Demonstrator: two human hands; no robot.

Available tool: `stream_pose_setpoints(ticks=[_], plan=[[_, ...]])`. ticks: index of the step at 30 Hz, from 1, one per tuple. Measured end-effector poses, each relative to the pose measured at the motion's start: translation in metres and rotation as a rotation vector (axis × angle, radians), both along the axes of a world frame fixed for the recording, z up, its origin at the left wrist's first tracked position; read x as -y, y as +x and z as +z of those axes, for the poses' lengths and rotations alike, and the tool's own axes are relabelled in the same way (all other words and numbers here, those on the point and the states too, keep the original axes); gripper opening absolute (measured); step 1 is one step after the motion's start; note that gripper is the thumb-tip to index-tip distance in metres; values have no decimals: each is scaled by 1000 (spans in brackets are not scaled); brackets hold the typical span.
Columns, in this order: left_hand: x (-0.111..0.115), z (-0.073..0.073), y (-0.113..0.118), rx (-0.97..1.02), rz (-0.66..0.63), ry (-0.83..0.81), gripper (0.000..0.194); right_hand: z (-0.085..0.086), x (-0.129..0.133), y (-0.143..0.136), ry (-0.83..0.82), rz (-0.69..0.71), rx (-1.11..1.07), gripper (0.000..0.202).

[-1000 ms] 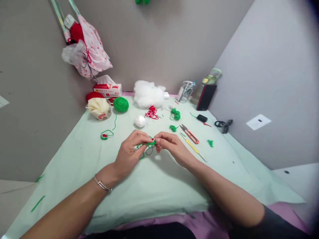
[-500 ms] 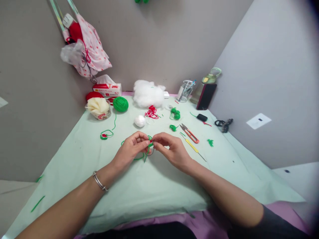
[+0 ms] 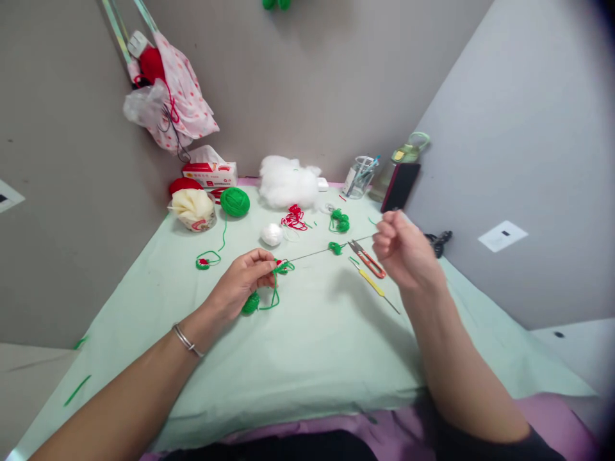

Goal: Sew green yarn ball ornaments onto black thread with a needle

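Green-and-red crochet piece (image 3: 284,267) with dark thread (image 3: 311,254) stretched taut.
Left hand (image 3: 247,276) pinches the piece at its fingertips; crocheting appears done, sewing seemingly unfinished, green yarn (image 3: 276,298) hanging loose. Right hand (image 3: 403,250), well apart from the piece, is closed on the thread's far end; any needle is indiscernible.

On my feed the stitched piece (image 3: 284,266) looks like matt yarn, bumpy all over, while the dark thread (image 3: 312,253) appears smooth. I see a shiny metal bangle (image 3: 187,339), scissors (image 3: 368,258) with grey metal blades and smooth orange handles, and a hook (image 3: 371,282) with a plastic-looking yellow grip and metal shaft. The tablecloth (image 3: 307,365) looks matt and softly creased. I make out fluffy white stuffing (image 3: 288,182), a clear, glossy cup (image 3: 358,179), a smooth dark phone (image 3: 402,186), a printed card tissue box (image 3: 210,175), crinkled clear plastic (image 3: 144,105) and spotted cloth (image 3: 185,86).
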State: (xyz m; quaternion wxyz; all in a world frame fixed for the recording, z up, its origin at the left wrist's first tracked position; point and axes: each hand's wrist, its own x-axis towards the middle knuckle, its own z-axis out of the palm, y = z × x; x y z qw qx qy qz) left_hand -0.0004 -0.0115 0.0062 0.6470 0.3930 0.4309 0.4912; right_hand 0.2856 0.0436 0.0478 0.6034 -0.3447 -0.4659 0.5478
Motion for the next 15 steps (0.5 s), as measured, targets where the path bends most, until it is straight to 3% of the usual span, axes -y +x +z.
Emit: stream_pose_setpoints(ticks=[4, 7, 10, 15], plan=[[-3, -2, -1, -58, 15, 17, 23, -2, -27, 45, 84, -383, -189, 30], [-2, -5, 0, -96, 2, 56, 23, -3, -28, 46, 148, -525, -197, 27], [-1, -6, 0, -95, -10, 62, 23, -3, -14, 21, 234, -400, -30, 12], [1, -7, 0, -79, -53, 77, 25, -8, 20, -29, 418, -113, 600, 4]])
